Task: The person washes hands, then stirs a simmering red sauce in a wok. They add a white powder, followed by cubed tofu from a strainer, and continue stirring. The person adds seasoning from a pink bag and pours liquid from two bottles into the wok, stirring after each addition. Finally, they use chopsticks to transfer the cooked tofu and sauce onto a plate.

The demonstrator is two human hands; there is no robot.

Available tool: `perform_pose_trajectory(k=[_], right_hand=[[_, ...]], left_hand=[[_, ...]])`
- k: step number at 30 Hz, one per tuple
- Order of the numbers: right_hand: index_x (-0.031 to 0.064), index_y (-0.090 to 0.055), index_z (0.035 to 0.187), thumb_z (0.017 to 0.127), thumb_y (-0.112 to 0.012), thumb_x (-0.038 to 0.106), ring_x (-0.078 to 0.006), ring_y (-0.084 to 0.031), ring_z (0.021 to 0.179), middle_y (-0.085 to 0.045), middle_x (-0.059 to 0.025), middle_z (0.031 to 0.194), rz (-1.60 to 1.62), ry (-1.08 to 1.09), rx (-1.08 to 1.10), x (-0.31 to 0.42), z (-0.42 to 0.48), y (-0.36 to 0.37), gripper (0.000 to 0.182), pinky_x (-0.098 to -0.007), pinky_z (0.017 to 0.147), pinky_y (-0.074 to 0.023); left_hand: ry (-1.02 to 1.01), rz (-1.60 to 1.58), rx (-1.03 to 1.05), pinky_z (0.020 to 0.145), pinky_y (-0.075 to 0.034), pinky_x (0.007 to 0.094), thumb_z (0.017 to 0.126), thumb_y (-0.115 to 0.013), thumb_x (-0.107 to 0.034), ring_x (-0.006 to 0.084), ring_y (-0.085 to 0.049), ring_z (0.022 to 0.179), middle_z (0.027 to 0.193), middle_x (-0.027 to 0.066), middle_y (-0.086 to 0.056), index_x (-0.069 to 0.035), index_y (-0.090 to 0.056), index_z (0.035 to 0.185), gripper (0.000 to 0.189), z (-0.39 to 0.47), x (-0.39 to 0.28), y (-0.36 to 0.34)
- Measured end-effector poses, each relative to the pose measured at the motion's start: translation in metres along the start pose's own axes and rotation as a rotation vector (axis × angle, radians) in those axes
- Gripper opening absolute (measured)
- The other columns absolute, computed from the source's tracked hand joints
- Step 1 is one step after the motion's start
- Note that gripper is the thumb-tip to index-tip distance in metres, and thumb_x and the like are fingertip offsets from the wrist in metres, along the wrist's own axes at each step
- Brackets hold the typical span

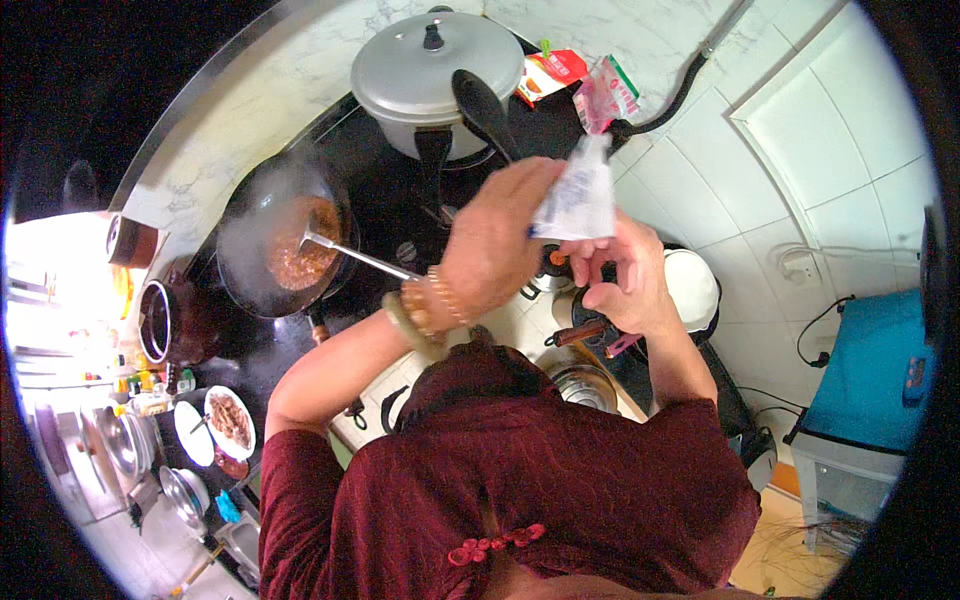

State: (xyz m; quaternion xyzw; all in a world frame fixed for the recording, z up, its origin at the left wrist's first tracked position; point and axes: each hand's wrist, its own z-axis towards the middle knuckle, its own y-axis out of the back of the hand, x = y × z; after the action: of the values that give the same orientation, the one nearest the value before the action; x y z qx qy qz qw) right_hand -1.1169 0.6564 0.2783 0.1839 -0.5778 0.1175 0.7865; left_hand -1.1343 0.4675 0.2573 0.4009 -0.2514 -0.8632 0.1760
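Note:
My left hand (491, 236), with beaded bracelets and a pale bangle at its wrist, has its fingers at the side of a blurred white packet (577, 196). My right hand (634, 277) is at the packet's lower edge, fingers curled and thumb apart; whether it grips the packet too is hard to see. To the left, a steaming wok (244, 247) on the black stove holds a reddish-brown sauce (296, 255). A metal spatula (352, 259) rests in it, its handle running behind my left wrist.
A lidded aluminium pressure cooker (439, 67) stands at the back, a black ladle (480, 105) before it. Two seasoning packets (551, 73) (609, 90) lie by the wall. Bowls, one with shredded food (230, 421), and a dark jar (180, 319) are at left; a white round lid-like thing (690, 289) is at right.

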Motion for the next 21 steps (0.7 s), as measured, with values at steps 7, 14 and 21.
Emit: perform_pose_trajectory(k=[7,14,21], right_hand=[[-0.0008,-0.063,0.088,0.092,-0.063,0.012,-0.0033,-0.048,0.054,-0.057,0.0017,0.065,-0.434,-0.122,-0.352,-0.045,0.029,0.06,0.013,-0.0222,0.046,-0.0366],[-0.001,-0.062,0.087,0.097,-0.058,0.017,-0.0105,-0.058,0.05,-0.062,-0.0064,0.065,-0.278,-0.172,-0.276,-0.17,0.131,0.139,0.021,-0.0244,0.045,-0.0468],[-0.0013,-0.062,0.095,0.093,-0.058,0.024,-0.0176,-0.062,0.073,-0.066,-0.0103,0.079,-0.764,-0.192,-0.104,-0.343,0.217,0.247,0.026,-0.0349,0.067,-0.0493]], left_hand=[[0.217,-0.044,0.097,0.101,-0.044,0.0439,0.08,-0.069,-0.016,0.0418,-0.05,0.119,0.13,0.0259,-0.048,0.008,-0.04,0.133,0.065,0.033,0.009,-0.088],[0.146,-0.268,0.516,0.105,-0.041,0.0414,0.089,-0.064,-0.025,0.0383,-0.05,0.123,0.132,0.0242,-0.05,0.001,-0.048,0.131,0.052,-0.018,-0.007,-0.042],[0.428,-0.596,0.569,0.081,-0.051,0.0352,0.102,-0.046,-0.024,0.0258,-0.066,0.09,0.1,0.0159,-0.069,-0.001,-0.065,0.112,0.031,-0.085,0.005,0.065]])
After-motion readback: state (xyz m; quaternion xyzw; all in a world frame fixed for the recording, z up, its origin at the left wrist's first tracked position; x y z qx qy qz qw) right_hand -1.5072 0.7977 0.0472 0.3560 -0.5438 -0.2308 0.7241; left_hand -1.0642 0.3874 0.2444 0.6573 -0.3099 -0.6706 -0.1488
